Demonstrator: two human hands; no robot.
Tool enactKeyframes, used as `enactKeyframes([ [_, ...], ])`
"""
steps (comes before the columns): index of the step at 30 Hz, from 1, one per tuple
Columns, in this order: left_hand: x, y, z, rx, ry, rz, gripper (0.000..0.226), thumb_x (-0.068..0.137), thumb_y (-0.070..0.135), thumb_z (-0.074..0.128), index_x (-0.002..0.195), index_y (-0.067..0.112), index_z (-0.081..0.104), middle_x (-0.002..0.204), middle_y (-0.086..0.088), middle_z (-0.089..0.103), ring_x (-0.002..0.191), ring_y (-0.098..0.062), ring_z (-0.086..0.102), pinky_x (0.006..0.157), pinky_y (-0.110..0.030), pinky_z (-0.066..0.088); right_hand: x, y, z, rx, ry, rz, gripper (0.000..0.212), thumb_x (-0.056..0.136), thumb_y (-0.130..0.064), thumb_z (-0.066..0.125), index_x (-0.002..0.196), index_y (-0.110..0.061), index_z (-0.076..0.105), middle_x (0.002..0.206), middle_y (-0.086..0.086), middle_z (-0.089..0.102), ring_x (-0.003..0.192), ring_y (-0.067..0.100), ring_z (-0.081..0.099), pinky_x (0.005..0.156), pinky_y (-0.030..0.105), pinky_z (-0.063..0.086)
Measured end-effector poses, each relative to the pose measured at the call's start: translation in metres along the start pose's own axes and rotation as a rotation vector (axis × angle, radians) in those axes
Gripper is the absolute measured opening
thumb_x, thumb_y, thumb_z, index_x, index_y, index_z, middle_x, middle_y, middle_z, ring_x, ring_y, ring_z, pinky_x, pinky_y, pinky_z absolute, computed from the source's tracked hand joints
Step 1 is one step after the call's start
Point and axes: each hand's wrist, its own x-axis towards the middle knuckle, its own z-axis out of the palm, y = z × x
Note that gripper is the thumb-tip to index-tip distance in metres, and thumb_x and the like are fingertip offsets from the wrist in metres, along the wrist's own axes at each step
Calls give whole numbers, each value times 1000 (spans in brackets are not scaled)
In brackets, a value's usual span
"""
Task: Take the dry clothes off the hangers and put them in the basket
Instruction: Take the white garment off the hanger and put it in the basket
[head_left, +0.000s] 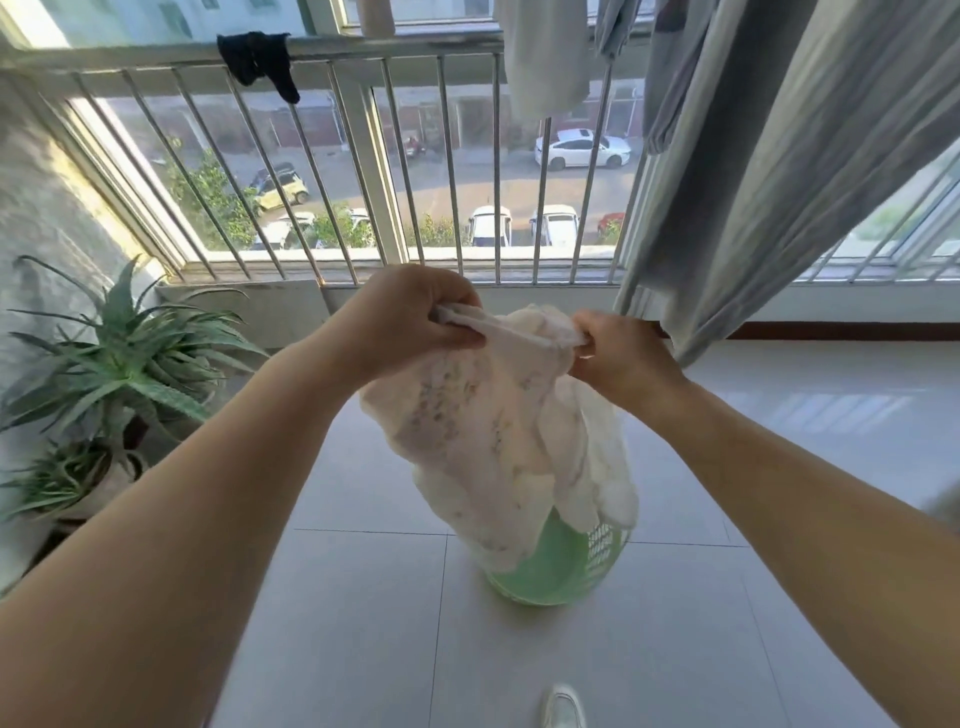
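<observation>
The left hand (410, 319) and the right hand (621, 353) are each pinching the top edge of a white garment (498, 431), which is hanging down into a green basket (550, 571) that is standing on the tiled floor (363, 623). Grey clothes (769, 171) are hanging far right by the window railing (363, 156), and potted plants (119, 353) are sitting at the left

I'm looking at a home, an enclosed balcony used for drying laundry. Evidence: barred window (395, 171) well above a street with parked cars (582, 149), garments hanging overhead (545, 57), a dark sock (260, 60) draped on the rail, potted aloe plants (119, 358), grey curtain (789, 171), tiled floor (363, 623), green laundry basket (550, 577).
</observation>
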Motion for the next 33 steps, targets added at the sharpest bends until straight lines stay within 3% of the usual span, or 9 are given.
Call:
enactKeyframes([
  [3,14,6,8,29,14,26,12,75,19,74,86,14,70,69,7,60,65,-9,53,62,-8,36,5,9,-1,89,-186,-19,46,67,-37,81,99,-18,54,91,-7,59,84,15,55,61,20,39],
  [6,24,10,17,49,8,36,14,76,19,73,88,12,71,75,0,64,70,-14,56,67,-22,41,6,15,4,167,-247,-21,61,57,-45,84,107,-22,57,100,-6,64,90,15,59,77,32,51],
  [10,34,9,33,34,2,22,15,76,19,73,89,13,71,74,4,61,72,-14,57,70,-25,43,7,23,15,252,-164,-42,52,62,-51,78,100,-17,66,92,-1,68,82,17,61,72,35,53],
  [15,40,2,51,20,-75,-33,16,77,22,72,92,17,71,74,5,63,71,-15,60,71,-28,49,18,41,38,629,-109,118,19,76,-16,72,87,-2,66,81,8,64,77,25,59,74,45,52],
  [18,43,-8,61,-3,-149,-60,17,75,20,74,91,15,68,74,2,63,72,-16,58,70,-28,47,27,49,47,780,-109,223,19,70,-21,70,84,-10,63,81,5,62,79,22,56,72,43,50],
  [23,56,-35,80,45,-335,-171,41,74,16,75,111,21,58,94,2,57,87,-17,54,78,-27,44,34,54,57,709,-97,251,24,69,-23,62,88,-14,51,80,0,55,78,18,50,68,36,45],
  [25,63,-48,91,123,-371,-171,27,77,14,70,102,13,61,91,-4,59,84,-19,52,74,-28,43,37,60,63,626,-135,240,17,77,-17,61,93,-12,59,82,0,59,83,23,55,76,39,48],
  [28,76,-69,109,172,-350,-126,10,78,12,64,74,13,55,77,-4,53,77,-24,49,65,-29,36,45,67,75,518,-155,270,16,86,-8,53,73,-15,59,73,2,56,77,22,53,70,35,45],
  [33,90,-102,146,27,-246,-104,16,79,2,53,86,11,64,77,-1,51,75,-24,47,63,-29,38,62,72,89,358,-175,306,22,86,-6,49,94,2,68,88,15,68,83,29,59,79,40,49],
])
